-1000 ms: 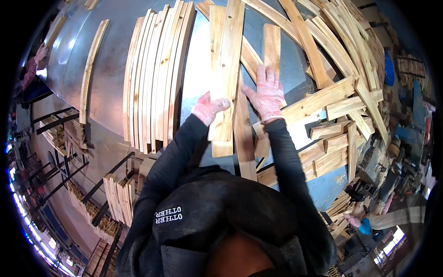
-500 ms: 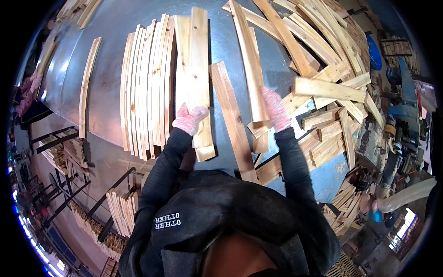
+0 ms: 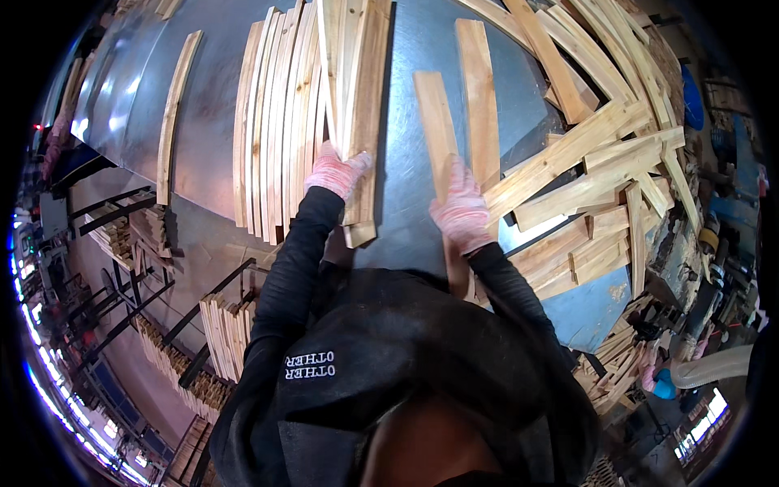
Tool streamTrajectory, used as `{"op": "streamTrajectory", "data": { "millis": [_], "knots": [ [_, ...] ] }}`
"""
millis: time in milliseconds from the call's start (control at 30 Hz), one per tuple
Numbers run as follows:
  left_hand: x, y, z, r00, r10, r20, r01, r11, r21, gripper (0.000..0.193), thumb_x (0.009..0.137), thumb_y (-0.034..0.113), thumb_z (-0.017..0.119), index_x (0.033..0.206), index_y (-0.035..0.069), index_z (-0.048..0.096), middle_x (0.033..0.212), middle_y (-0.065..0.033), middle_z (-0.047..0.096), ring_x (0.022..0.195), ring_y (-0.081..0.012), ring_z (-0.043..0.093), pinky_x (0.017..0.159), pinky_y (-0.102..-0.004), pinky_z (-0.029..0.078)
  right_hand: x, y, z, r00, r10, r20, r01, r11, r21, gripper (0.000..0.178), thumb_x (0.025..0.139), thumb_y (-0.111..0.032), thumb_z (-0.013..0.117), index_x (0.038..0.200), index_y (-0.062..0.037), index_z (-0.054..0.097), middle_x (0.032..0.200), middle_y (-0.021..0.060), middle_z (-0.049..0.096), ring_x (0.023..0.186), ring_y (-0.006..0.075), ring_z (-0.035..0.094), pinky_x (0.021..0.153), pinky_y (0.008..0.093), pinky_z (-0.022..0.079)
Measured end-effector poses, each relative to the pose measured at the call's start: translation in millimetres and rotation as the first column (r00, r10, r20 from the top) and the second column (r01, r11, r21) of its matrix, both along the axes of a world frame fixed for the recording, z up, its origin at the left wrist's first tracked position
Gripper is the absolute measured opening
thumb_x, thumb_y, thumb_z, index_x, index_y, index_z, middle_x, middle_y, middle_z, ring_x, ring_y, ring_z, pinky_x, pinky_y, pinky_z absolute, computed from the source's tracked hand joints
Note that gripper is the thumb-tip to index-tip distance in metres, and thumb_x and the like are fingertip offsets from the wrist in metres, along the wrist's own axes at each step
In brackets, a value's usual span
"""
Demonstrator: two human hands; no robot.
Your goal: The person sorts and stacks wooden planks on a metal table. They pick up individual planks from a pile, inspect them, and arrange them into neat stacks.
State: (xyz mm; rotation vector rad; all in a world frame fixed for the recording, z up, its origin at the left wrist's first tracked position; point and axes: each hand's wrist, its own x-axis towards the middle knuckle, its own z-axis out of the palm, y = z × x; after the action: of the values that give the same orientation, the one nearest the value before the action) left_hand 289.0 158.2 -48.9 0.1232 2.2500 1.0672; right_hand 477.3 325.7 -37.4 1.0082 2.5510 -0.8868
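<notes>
My left hand [image 3: 337, 172], in a pink glove, grips the near end of a thick stack of pale wooden slats [image 3: 357, 97] that lies lengthwise on the grey metal table [image 3: 211, 89]. My right hand [image 3: 461, 213], also gloved, presses on a single short plank [image 3: 436, 130] beside the stack. Another short plank [image 3: 480, 101] lies just right of it. A row of thin curved slats [image 3: 276, 122] stands on edge to the left of the stack.
A loose heap of crossed planks [image 3: 600, 154] covers the right side of the table. One lone slat [image 3: 174, 114] lies at the far left. Racks with bundled slats [image 3: 223, 333] stand on the floor below left. A hose [image 3: 706, 369] lies at the lower right.
My left hand has pushed the stack up against the row of curved slats. My right hand left the heap and now rests on the single short plank.
</notes>
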Motion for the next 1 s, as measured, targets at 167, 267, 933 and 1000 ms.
{"op": "streamTrajectory", "data": {
  "millis": [167, 267, 933, 1000],
  "knots": [
    [14.7, 11.2, 33.0, 0.972, -0.157, -0.177, 0.048, 0.864, -0.501, 0.095, 0.082, 0.033, 0.071, 0.15, 0.0, 0.013, 0.139, -0.0301, 0.045, 0.118, -0.0395, 0.056, 0.1, -0.0411, 0.045, -40.3, 61.5, -27.7, 0.92, -0.192, -0.343, 0.013, 0.887, -0.461, 0.04, 0.088, -0.028, 0.056, 0.118, -0.0013, 0.057, 0.109, 0.0263, 0.064, 0.104, 0.0422, 0.059, 0.091, 0.0445, 0.048],
    [28.7, 1.0, 15.4, 0.889, -0.199, -0.411, 0.021, 0.917, -0.399, 0.087, 0.083, 0.027, 0.068, 0.15, 0.006, 0.017, 0.142, -0.0278, 0.039, 0.119, -0.0428, 0.053, 0.097, -0.0466, 0.046, -102.2, 56.1, -54.6, 0.888, -0.105, -0.447, 0.01, 0.978, -0.208, 0.037, 0.092, -0.034, 0.051, 0.108, -0.0021, 0.062, 0.109, 0.0262, 0.064, 0.102, 0.0433, 0.06, 0.089, 0.0471, 0.049],
    [60.2, 18.6, 63.6, 0.665, -0.402, -0.629, 0.458, 0.885, -0.081, 0.074, 0.08, 0.026, 0.074, 0.141, 0.0, 0.041, 0.137, -0.0241, 0.048, 0.127, -0.0387, 0.047, 0.107, -0.0441, 0.039, -97.6, 110.6, -15.5, 0.971, -0.238, 0.023, 0.215, 0.91, 0.354, 0.097, 0.075, -0.037, 0.077, 0.147, -0.0026, 0.021, 0.133, 0.0264, 0.046, 0.121, 0.0407, 0.05, 0.096, 0.0476, 0.046],
    [68.4, 30.9, 48.7, 0.833, -0.361, -0.418, 0.432, 0.898, 0.086, 0.081, 0.08, 0.033, 0.074, 0.143, -0.002, 0.037, 0.137, -0.0258, 0.047, 0.126, -0.0424, 0.046, 0.107, -0.0462, 0.038, -101.4, 110.9, -2.7, 0.964, -0.25, 0.088, 0.213, 0.929, 0.302, 0.085, 0.082, -0.034, 0.072, 0.145, -0.0007, 0.026, 0.125, 0.0225, 0.054, 0.115, 0.0342, 0.056, 0.094, 0.0422, 0.049]
  ]
}}
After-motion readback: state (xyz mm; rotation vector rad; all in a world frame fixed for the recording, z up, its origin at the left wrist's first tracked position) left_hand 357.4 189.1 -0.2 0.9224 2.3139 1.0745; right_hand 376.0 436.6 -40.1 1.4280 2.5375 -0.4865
